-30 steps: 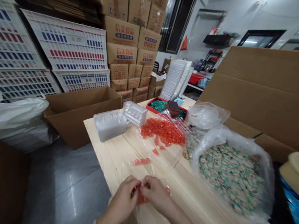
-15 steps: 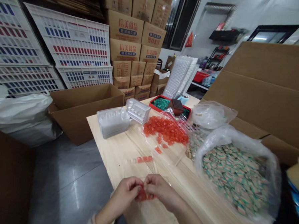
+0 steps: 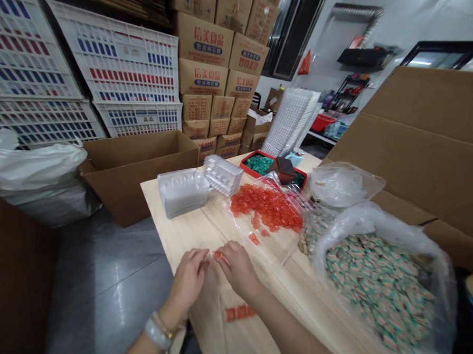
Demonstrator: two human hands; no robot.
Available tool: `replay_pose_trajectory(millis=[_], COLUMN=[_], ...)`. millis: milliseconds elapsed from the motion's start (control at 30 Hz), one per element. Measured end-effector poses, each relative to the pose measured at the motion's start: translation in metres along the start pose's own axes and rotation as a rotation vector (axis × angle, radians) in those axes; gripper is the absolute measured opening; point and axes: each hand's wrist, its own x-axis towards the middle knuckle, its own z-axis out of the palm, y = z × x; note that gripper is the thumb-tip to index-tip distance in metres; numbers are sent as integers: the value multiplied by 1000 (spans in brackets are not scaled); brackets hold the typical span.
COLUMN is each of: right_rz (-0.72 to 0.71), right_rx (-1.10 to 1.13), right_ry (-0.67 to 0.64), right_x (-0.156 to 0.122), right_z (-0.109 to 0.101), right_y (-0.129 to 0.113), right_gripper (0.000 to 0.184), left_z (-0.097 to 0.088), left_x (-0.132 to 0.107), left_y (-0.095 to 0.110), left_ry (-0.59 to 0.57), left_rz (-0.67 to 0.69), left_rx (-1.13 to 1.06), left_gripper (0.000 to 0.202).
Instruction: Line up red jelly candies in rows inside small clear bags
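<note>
My left hand [image 3: 189, 280] and my right hand [image 3: 237, 267] meet over the wooden table [image 3: 293, 301], both pinching a short row of red wrapped candies [image 3: 217, 256] inside a clear plastic tray. Nearer me, a second short strip of red candies [image 3: 238, 312] lies on the table beside my right forearm. A heap of red candies [image 3: 269, 206] lies on an open clear bag just beyond my hands.
A large clear bag of green-and-white candies [image 3: 377, 285] fills the right side. Stacked clear trays [image 3: 183, 191] and another stack [image 3: 222, 174] stand at the table's far left. A red tray of green candies [image 3: 261, 164], an open carton [image 3: 137, 166], crates and boxes lie behind.
My hands have moved away from me, from the strip near the table edge to the candy row farther up the table. The strip they held now lies on the table.
</note>
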Motion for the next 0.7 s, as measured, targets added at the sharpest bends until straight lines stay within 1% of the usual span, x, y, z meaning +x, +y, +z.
replay_pose_trajectory(millis=[33, 67, 100, 167, 233, 300, 367, 433, 500, 533, 600, 667, 700], right_rz=[-29, -55, -76, -97, -78, -61, -4, 135, 301, 355, 404, 413, 409], right_rx=[-113, -189, -224, -221, -229, -241, -212, -163, -141, -141, -138, -117, -100], right_ry=[-29, -62, -90, -106, -87, -61, 2, 108, 194, 200, 171, 151, 158], right_x=[9, 16, 20, 24, 20, 13, 5, -1, -4, -5, -6, -7, -9], right_z=[5, 11, 16, 24, 27, 22, 11, -4, -17, -22, -25, -23, -22], right_y=[5, 10, 13, 17, 18, 19, 29, 48, 74, 87, 108, 118, 119], right_gripper=[12, 9, 7, 6, 8, 17, 29, 25, 24, 24, 21, 18, 19], left_z=[-1, 0, 1, 4, 6, 6, 4, 3, 6, 8, 19, 33, 41], left_x=[5, 9, 12, 14, 13, 9, 5, 4, 8, 14, 33, 63, 81], left_y=[-5, -9, -12, -15, -18, -22, -26, -25, -14, -5, 21, 48, 61], left_ry=[22, 16, 8, 8, 15, 18, 57, 136, 198, 190, 107, 5, -27], left_rz=[54, 83, 100, 124, 145, 156, 175, 211, 266, 288, 317, 331, 346], left_rx=[131, 220, 265, 279, 289, 318, 343, 354, 321, 287, 212, 188, 195], left_gripper=[31, 28, 24, 20, 20, 23, 28, 32, 29, 27, 25, 25, 25])
